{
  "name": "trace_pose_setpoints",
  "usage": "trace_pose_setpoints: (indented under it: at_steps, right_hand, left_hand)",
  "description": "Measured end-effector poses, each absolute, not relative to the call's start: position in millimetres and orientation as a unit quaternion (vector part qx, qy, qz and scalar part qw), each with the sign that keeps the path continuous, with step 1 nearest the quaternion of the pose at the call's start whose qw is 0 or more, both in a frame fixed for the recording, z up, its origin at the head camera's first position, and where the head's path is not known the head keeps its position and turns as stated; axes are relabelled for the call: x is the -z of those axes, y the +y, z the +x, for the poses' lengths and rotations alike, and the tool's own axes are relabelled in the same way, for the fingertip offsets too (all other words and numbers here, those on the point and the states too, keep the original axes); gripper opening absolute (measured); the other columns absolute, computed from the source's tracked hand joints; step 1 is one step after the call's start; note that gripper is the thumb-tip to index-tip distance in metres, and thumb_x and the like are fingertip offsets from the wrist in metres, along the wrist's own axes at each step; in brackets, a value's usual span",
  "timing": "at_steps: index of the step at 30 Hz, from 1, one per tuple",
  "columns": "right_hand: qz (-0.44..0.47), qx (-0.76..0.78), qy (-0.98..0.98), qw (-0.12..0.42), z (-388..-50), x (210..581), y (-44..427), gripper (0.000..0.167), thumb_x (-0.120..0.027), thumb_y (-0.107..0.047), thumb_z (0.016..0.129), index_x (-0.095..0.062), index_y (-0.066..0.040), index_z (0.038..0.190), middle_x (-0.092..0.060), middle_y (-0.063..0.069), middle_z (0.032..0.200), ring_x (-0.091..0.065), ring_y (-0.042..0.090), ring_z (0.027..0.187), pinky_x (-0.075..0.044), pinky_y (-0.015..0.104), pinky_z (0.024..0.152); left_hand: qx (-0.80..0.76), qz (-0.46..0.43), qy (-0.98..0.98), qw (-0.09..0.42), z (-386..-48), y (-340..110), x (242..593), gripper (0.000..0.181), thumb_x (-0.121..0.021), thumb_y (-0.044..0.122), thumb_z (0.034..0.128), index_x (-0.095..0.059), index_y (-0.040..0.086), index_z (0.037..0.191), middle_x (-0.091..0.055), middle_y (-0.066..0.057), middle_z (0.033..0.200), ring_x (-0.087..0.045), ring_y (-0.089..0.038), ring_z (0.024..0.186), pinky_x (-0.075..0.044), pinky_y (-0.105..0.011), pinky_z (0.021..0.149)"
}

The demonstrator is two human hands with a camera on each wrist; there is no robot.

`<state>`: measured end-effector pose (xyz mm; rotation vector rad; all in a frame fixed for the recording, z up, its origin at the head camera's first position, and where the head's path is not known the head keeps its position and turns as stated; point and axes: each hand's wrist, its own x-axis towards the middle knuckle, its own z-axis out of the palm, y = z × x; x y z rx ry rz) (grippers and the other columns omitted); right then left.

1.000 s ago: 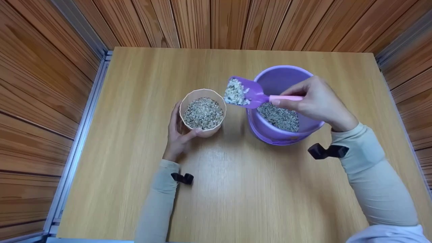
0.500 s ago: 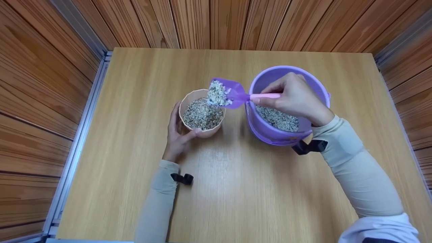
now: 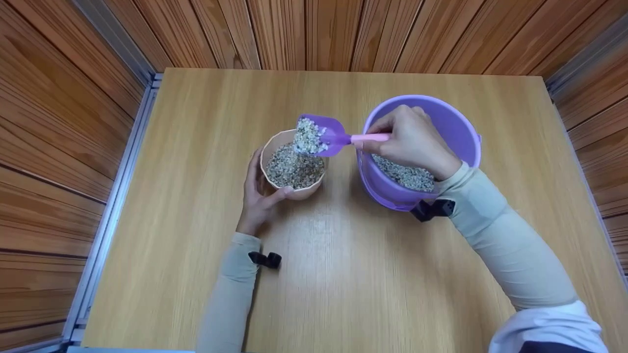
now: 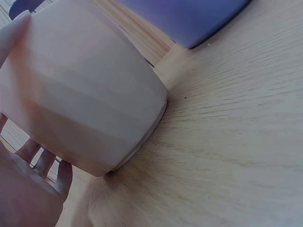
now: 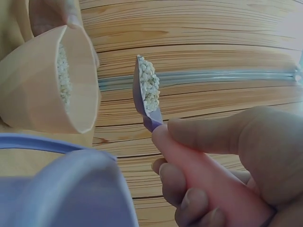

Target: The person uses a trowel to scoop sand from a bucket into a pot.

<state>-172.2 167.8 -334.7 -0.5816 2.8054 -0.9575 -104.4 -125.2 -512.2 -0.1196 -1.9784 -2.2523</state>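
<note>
My right hand grips the pink handle of a small purple shovel, its blade heaped with pale gravel. In the head view the blade overlaps the upper right of a peach, many-sided flower pot. The right wrist view shows the blade held level above the rim. Grey gravel fills much of the pot, which stands on the table. Curled round the pot's left side is my left hand, thumb at the front. My right forearm crosses a purple bucket with more gravel inside.
The bucket stands right of the pot on the wooden table, its handle lowered at the front. Wood-plank walls and metal frame rails border the table. A few grains lie on the tabletop.
My right hand has carried the loaded shovel left, from beside the bucket to over the pot's edge, slowing lately. My left hand and the pot have stayed put.
</note>
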Motion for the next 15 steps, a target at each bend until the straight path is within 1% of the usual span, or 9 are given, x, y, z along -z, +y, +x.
trace_pose_setpoints:
  at_steps: [3, 6, 10, 12, 15]
  right_hand:
    - [-0.192, 0.306, 0.931, 0.051, -173.7, 337.8, 166.0, 0.023, -0.079, -0.044, 0.087, -0.084, -0.022, 0.083, -0.067, -0.007, 0.060, -0.047, 0.007, 0.047, -0.029, 0.021, 0.042]
    - [-0.186, 0.300, 0.934, 0.046, -174.9, 340.7, 165.0, 0.025, -0.079, -0.044, 0.087, -0.084, -0.020, 0.087, -0.069, -0.007, 0.063, -0.051, 0.010, 0.048, -0.033, 0.022, 0.042]
    - [-0.182, 0.297, 0.936, 0.042, -175.6, 342.9, 163.8, 0.026, -0.079, -0.043, 0.088, -0.084, -0.018, 0.090, -0.070, -0.006, 0.064, -0.054, 0.013, 0.048, -0.035, 0.023, 0.041]
    - [-0.182, 0.295, 0.937, 0.038, -175.6, 343.4, 163.0, 0.026, -0.079, -0.042, 0.087, -0.084, -0.016, 0.091, -0.071, -0.006, 0.065, -0.056, 0.013, 0.049, -0.036, 0.024, 0.041]
    - [-0.181, 0.288, 0.940, 0.031, -175.4, 343.6, 161.2, 0.026, -0.080, -0.040, 0.087, -0.083, -0.015, 0.092, -0.072, -0.004, 0.068, -0.058, 0.014, 0.051, -0.041, 0.027, 0.045]
  left_hand:
    - [0.749, -0.045, -0.657, 0.075, -104.2, -124.2, 512.0, 0.103, -0.080, -0.002, 0.0761, -0.022, 0.005, 0.161, -0.026, -0.014, 0.164, -0.016, -0.037, 0.152, -0.015, -0.048, 0.124]
    - [0.749, -0.042, -0.657, 0.074, -103.8, -123.0, 511.6, 0.102, -0.080, -0.002, 0.0762, -0.022, 0.003, 0.160, -0.026, -0.012, 0.164, -0.017, -0.036, 0.152, -0.016, -0.048, 0.124]
    - [0.753, -0.043, -0.652, 0.076, -105.5, -122.5, 512.9, 0.103, -0.080, -0.003, 0.0745, -0.021, -0.001, 0.159, -0.026, -0.014, 0.164, -0.017, -0.038, 0.152, -0.017, -0.048, 0.123]
    - [0.754, -0.044, -0.650, 0.078, -107.7, -123.2, 517.8, 0.105, -0.080, -0.004, 0.0738, -0.020, -0.001, 0.159, -0.025, -0.015, 0.164, -0.017, -0.039, 0.152, -0.017, -0.047, 0.123]
    - [0.756, -0.045, -0.648, 0.082, -111.5, -124.9, 528.8, 0.106, -0.080, -0.005, 0.0729, -0.020, 0.002, 0.160, -0.024, -0.014, 0.165, -0.017, -0.037, 0.152, -0.017, -0.044, 0.124]
